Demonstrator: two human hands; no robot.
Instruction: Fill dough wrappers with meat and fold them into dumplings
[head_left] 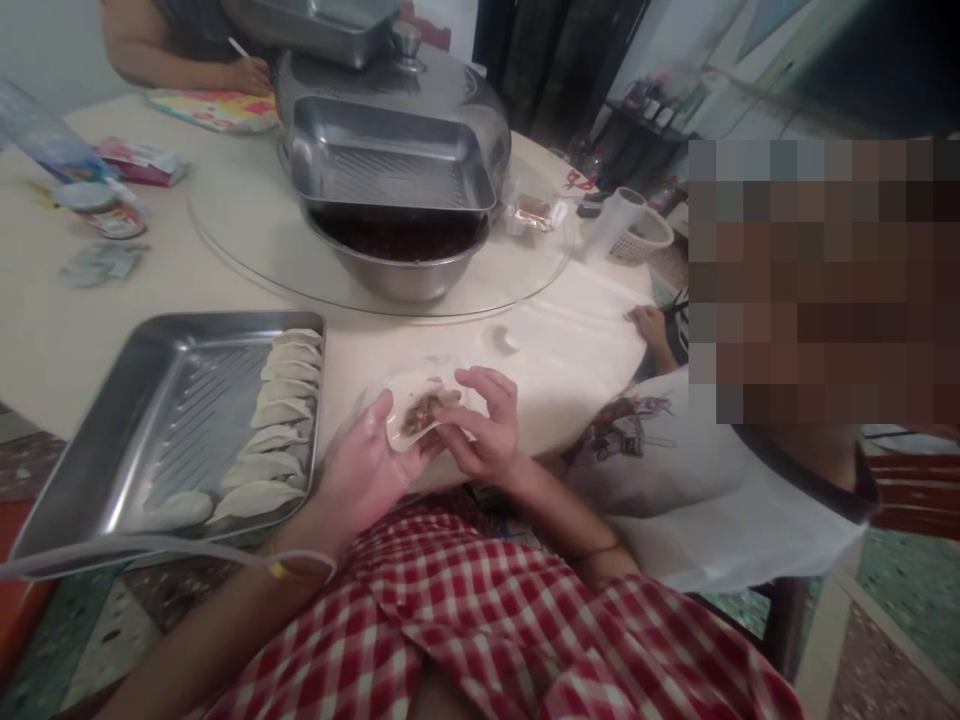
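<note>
A round dumpling wrapper (401, 430) with a brown, speckled mound of filling (422, 412) rests in my left hand (367, 465), its thumb and fingers curled at the edge. My right hand (484, 425) meets the wrapper from the right, thumb and index finger at its rim by the filling, the other fingers raised and bent. Just left of my hands lies a metal tray (180, 400). Folded dumplings (281, 412) stand in a row along its right side, and another dumpling (180, 509) lies at its near edge.
Behind my hands, a steel bowl (420, 278) with dark contents sits under a second metal tray (390, 165) on a glass turntable (262, 275). A jar (101, 212) stands left. A person in a white shirt (720, 490) is close on my right; another person's hand (251, 75) is across the table.
</note>
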